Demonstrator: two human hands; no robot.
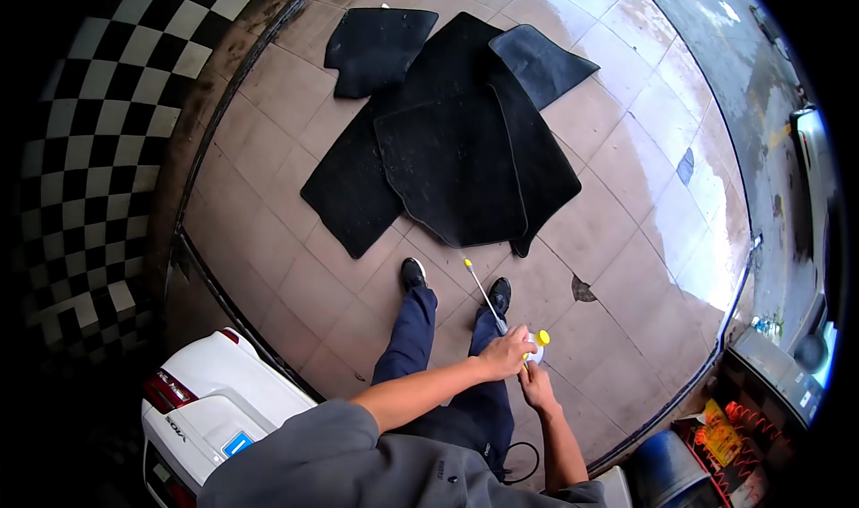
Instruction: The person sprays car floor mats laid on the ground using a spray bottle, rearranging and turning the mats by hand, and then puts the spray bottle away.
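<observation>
Several black car mats (452, 168) lie overlapping on the tiled floor in front of my feet. A thin spray wand (480, 289) with a yellow tip points at the near edge of the mats, where a faint mist shows. My left hand (506, 352) is closed round the handle end of the wand, beside a small white container with a yellow cap (542, 338). Just below and to the right, my right hand (536, 388) is closed on the lower part of the same sprayer.
A white car (215, 387) stands at the lower left. Black-and-white checkered tiles (98, 168) run along the left. A blue drum (667, 472) and orange coiled hoses (747, 436) are at the lower right. Wet floor (684, 195) shines at the right.
</observation>
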